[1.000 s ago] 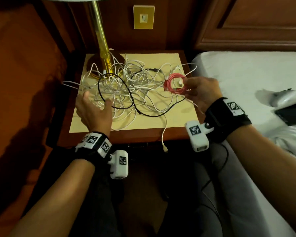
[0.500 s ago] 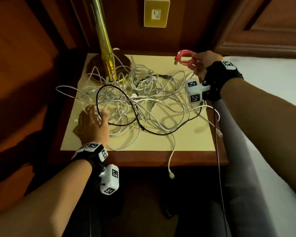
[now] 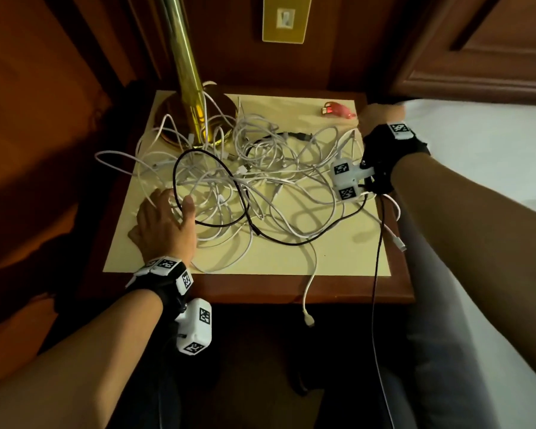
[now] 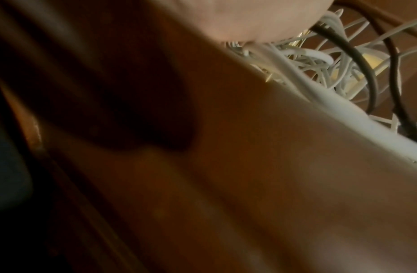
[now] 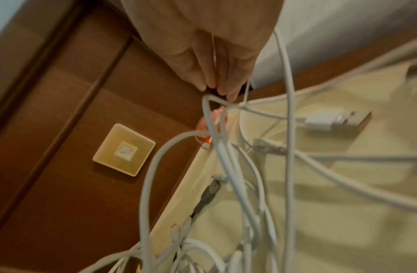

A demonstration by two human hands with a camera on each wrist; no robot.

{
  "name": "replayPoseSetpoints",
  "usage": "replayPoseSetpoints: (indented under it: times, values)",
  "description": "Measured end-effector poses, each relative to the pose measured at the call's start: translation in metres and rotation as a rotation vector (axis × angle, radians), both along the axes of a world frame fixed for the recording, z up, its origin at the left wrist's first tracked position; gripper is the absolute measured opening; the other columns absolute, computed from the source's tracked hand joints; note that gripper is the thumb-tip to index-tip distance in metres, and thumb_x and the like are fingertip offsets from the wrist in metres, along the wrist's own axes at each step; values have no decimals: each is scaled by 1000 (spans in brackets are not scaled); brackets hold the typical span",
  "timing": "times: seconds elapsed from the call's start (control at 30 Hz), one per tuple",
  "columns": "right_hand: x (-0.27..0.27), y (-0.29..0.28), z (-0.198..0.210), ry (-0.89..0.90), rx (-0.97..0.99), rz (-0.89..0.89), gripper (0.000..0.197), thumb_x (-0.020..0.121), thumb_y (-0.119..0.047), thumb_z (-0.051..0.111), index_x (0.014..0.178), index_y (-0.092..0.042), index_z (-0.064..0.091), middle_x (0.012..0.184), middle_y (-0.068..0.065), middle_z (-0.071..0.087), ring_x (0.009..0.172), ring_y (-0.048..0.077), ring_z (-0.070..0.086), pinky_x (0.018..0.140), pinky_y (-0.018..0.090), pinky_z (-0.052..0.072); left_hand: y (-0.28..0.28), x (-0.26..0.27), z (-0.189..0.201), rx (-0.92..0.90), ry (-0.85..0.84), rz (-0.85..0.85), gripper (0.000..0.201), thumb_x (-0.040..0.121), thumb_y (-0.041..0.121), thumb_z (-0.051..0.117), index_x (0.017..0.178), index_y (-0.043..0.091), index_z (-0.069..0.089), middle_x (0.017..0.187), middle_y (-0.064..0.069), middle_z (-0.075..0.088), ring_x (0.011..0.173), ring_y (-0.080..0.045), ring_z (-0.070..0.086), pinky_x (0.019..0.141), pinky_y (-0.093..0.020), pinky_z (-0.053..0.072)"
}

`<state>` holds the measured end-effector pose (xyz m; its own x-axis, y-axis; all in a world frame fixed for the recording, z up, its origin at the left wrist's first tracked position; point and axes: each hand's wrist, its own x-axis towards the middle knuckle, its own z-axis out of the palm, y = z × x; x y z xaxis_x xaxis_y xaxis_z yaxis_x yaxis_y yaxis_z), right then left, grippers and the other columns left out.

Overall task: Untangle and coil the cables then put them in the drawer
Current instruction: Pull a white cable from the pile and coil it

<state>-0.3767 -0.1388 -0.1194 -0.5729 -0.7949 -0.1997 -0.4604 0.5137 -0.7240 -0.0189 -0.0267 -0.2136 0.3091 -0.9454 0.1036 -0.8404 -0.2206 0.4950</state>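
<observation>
- Half a second before, the right hand (image 3: 379, 117) held the red coiled cable (image 3: 338, 110) up in the air near the wall; now the coil lies on the surface (image 3: 347, 252) at the far right corner, about 1 o'clock from the tangle.
- The left hand (image 3: 164, 224) has stayed at almost the same place, at the 8 o'clock edge of the tangle.
- The red coiled cable lies flat; its long axis goes left to right, and its metal plug end points to 9 o'clock, toward the brass lamp (image 3: 195, 119).
- The tangle of white cables (image 3: 260, 181) spreads over the middle of the surface, with a black cable (image 3: 217, 193) making a loop through it. One white end hangs over the near edge at 6 o'clock.
- Right grip: in the right wrist view the fingers (image 5: 216, 73) are straight and close together, the tips just beside the red coil, which is mostly hidden behind white cables. They hold nothing; if the tips touch the coil I cannot tell.
- Left grip: the hand lies flat with spread, straight fingers on the white cables, the thumb beside the black loop. It presses down and does not close around any cable.
</observation>
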Motion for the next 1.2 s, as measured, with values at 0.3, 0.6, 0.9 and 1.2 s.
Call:
replayPoseSetpoints:
  times: [0.3,0.6,0.9,1.2]
  values:
    - [19,30,111,95,-74,263,8,85,-9,63,80,-4,66,78,9,69,61,17,66,60,30,55,3,4,2,31,67,-30,72,84,66,19,132,20,44,140,-13,44,132,-30,35,104,-53,24]
    - [70,42,85,581,299,710,48,84,2,63,128,-16,59,120,11,66,90,28,69,69,33,57,1,11,16,126,145,-88,55,94,57,40,136,20,42,143,-12,40,135,-28,32,105,-51,25]
    - [82,49,61,815,345,715,23,87,-16,59,104,-3,69,110,16,66,102,35,62,81,32,50,15,25,59,40,172,-131,57,89,42,58,139,30,35,154,-9,18,141,-32,18,111,-51,16]
    - [81,96,187,501,-403,265,12,82,-16,59,74,-21,67,90,7,68,84,23,62,72,30,49,27,-45,173,-224,256,-518,33,84,26,64,116,28,56,122,7,52,121,-17,43,103,-44,29]
